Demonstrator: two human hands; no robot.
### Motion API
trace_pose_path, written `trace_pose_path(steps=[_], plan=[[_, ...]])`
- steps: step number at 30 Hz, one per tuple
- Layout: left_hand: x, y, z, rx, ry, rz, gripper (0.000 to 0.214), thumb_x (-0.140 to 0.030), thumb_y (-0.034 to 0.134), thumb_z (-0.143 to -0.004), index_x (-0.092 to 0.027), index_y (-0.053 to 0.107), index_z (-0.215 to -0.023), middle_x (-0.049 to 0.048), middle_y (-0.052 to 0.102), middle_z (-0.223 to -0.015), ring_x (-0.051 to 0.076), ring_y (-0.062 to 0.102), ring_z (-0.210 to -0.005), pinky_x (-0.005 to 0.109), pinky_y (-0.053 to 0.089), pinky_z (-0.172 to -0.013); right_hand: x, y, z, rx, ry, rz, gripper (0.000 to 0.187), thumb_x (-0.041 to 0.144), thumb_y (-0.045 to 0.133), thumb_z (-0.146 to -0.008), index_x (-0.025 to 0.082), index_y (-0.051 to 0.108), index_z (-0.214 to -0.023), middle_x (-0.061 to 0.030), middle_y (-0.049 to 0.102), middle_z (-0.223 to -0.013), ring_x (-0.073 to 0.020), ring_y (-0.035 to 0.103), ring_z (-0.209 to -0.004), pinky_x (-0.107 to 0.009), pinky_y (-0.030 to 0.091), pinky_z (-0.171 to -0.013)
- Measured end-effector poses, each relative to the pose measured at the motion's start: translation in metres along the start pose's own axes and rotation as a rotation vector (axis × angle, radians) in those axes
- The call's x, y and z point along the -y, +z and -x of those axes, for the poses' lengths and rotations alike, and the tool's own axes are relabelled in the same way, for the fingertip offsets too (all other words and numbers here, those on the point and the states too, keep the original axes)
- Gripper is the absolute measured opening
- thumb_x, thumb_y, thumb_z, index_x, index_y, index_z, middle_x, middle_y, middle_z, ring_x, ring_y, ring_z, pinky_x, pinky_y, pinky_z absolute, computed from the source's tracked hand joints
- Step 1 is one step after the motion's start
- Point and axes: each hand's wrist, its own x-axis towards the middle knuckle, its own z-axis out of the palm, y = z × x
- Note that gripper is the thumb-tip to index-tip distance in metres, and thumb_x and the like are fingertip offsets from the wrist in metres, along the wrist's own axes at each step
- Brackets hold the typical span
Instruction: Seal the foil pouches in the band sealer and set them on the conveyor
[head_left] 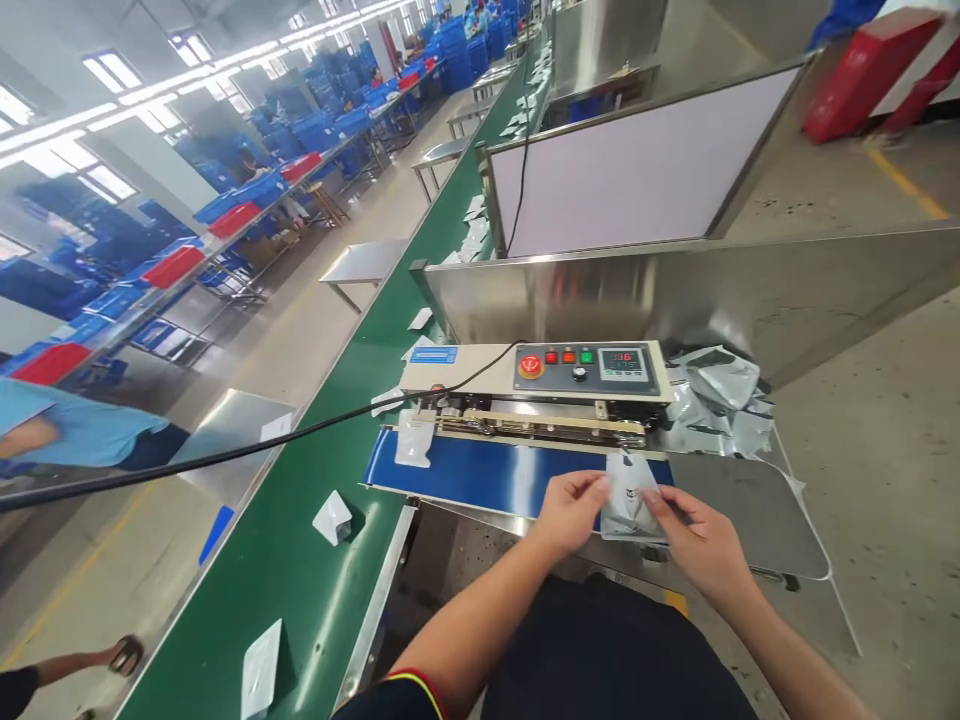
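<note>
Small silver pouch (628,497), upright, top edge at sealer's blue belt, pinched both sides

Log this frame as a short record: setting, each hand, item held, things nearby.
setting: factory line, sealing machine beside a green conveyor
left hand: pinches the left edge of a silver pouch
right hand: pinches its right edge
pouch position: at the right end of the blue belt
nearby: pile of pouches right of the machine; second pouch at the belt's left end

Green conveyor belt (296,585) — flat white pouches (332,517) lie along it.
</note>
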Motion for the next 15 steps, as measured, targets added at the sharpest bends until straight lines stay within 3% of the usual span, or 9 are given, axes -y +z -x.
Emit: trace_pose_path(steps=[4, 8, 11, 15], plan=[[0.028, 0.058, -0.030, -0.077, -0.002, -0.201, 0.039, -0.050, 0.077, -0.097, -0.014, 0.090, -0.106, 0.0109, 0.085, -0.095, 0.023, 0.072, -0.081, 0.034, 0.058, -0.079, -0.042, -0.041, -0.014, -0.209, 0.166, 0.005, 0.051, 0.072, 0.078, -0.067, 0.022, 0.082, -0.077, -0.0095, 0.079, -0.080, -0.0293, 0.072, -0.075, -0.031, 0.060, -0.063], [0.036, 0.086, -0.071, -0.205, -0.121, -0.223, 0.024, -0.034, 0.074, -0.097, -0.016, 0.089, -0.090, 0.0075, 0.083, -0.086, 0.021, 0.071, -0.076, 0.033, 0.058, -0.079, -0.064, -0.063, -0.044, -0.365, 0.331, -0.112, 0.051, 0.063, 0.079, -0.060, 0.018, 0.083, -0.084, -0.0068, 0.074, -0.071, -0.0271, 0.069, -0.066, -0.032, 0.055, -0.053], [0.038, 0.085, -0.092, -0.307, -0.204, -0.161, 0.020, -0.034, 0.081, -0.091, -0.015, 0.087, -0.085, 0.0063, 0.080, -0.080, 0.021, 0.070, -0.075, 0.033, 0.058, -0.080, -0.063, -0.057, -0.066, -0.374, 0.411, -0.276, 0.051, 0.056, 0.082, -0.055, 0.016, 0.081, -0.086, -0.0067, 0.074, -0.073, -0.0259, 0.070, -0.067, -0.031, 0.057, -0.053], [0.038, 0.058, -0.094, -0.379, -0.201, -0.089, 0.016, -0.030, 0.083, -0.088, -0.014, 0.086, -0.084, 0.0079, 0.082, -0.082, 0.021, 0.072, -0.079, 0.034, 0.060, -0.083, -0.040, -0.026, -0.077, -0.234, 0.470, -0.300, 0.036, 0.046, 0.084, -0.057, 0.019, 0.078, -0.079, -0.0051, 0.071, -0.067, -0.0249, 0.069, -0.062, -0.030, 0.056, -0.049]])
